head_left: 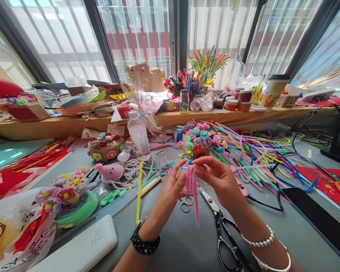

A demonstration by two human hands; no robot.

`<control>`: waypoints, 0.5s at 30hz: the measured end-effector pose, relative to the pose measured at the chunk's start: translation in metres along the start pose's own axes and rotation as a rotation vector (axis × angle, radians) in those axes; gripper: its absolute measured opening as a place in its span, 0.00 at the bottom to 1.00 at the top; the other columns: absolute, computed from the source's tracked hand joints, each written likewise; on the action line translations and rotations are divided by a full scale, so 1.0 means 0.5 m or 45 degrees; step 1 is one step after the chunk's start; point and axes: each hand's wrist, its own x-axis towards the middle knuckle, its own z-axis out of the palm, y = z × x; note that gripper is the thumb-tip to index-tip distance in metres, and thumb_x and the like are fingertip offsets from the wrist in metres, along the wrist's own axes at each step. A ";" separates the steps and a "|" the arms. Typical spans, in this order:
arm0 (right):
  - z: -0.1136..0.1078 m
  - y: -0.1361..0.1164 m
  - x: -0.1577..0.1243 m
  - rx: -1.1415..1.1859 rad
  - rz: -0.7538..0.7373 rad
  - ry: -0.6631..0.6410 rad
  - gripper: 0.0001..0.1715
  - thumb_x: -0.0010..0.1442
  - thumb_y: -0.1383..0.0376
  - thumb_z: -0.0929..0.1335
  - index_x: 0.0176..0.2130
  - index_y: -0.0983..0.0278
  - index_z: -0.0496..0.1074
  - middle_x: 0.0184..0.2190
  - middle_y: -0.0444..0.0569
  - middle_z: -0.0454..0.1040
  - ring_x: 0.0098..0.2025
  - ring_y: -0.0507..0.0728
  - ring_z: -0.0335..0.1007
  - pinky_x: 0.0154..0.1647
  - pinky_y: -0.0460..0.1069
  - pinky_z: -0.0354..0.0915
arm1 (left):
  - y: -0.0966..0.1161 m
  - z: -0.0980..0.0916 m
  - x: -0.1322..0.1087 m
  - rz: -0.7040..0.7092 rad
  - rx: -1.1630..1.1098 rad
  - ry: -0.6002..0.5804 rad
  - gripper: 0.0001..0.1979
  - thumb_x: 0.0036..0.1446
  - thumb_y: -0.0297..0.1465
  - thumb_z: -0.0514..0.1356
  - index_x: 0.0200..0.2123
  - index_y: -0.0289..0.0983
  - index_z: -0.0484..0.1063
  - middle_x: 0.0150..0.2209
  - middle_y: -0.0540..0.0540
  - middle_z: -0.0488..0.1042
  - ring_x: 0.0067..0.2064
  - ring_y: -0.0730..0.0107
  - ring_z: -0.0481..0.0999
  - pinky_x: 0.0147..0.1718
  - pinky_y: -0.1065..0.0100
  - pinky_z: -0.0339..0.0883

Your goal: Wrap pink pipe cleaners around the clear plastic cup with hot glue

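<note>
My left hand point(174, 183) and my right hand point(217, 177) meet over the middle of the table. Between their fingertips is a pink pipe cleaner point(191, 181), folded into several side-by-side loops, with one loose end hanging down. Both hands pinch it near the top, thumbs and forefingers closed on it. Under the hands lie small scissors point(186, 204), partly covered. Large black-handled scissors point(226, 241) lie beneath my right forearm. Just beyond the fingers stands a basket of colourful pipe-cleaner flowers point(200, 139).
Loose pipe cleaners point(249, 155) spread across the back right. A phone point(319, 223) lies at the right, a white power bank point(82, 245) at the front left. A plastic bottle point(138, 136), a pink knitted figure point(110, 172) and a green flower piece point(78, 207) stand on the left.
</note>
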 end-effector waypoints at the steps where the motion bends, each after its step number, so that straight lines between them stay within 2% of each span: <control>1: 0.002 0.001 0.000 0.002 -0.005 -0.002 0.06 0.52 0.61 0.71 0.34 0.56 0.74 0.33 0.44 0.76 0.40 0.55 0.71 0.46 0.54 0.68 | -0.002 0.000 0.002 -0.006 -0.015 -0.018 0.33 0.49 0.51 0.57 0.56 0.45 0.56 0.45 0.45 0.68 0.37 0.62 0.76 0.35 0.60 0.71; 5: 0.006 0.006 0.001 0.002 0.010 0.000 0.06 0.52 0.61 0.71 0.34 0.56 0.74 0.34 0.43 0.75 0.39 0.54 0.70 0.45 0.53 0.68 | -0.010 -0.003 0.007 -0.008 -0.059 -0.066 0.35 0.48 0.51 0.58 0.56 0.44 0.53 0.44 0.43 0.66 0.36 0.63 0.75 0.34 0.60 0.71; 10: 0.007 0.013 -0.003 0.018 0.019 0.009 0.05 0.53 0.62 0.70 0.35 0.56 0.74 0.34 0.42 0.74 0.40 0.54 0.69 0.46 0.52 0.65 | -0.002 -0.003 -0.004 0.046 0.076 -0.136 0.35 0.49 0.45 0.61 0.56 0.44 0.50 0.52 0.41 0.62 0.44 0.59 0.74 0.43 0.57 0.69; 12: 0.008 0.013 -0.004 0.024 0.020 -0.007 0.05 0.54 0.63 0.70 0.36 0.55 0.73 0.35 0.42 0.73 0.41 0.54 0.69 0.47 0.52 0.65 | 0.002 0.000 -0.010 0.065 0.142 -0.115 0.36 0.47 0.41 0.63 0.56 0.43 0.50 0.54 0.40 0.61 0.47 0.57 0.72 0.45 0.55 0.68; 15: 0.008 0.012 -0.005 0.018 0.024 -0.038 0.06 0.55 0.63 0.69 0.36 0.56 0.73 0.36 0.43 0.73 0.42 0.54 0.69 0.47 0.53 0.64 | 0.005 0.007 -0.015 0.086 0.152 -0.039 0.35 0.47 0.39 0.64 0.56 0.43 0.51 0.55 0.39 0.60 0.46 0.57 0.73 0.45 0.54 0.67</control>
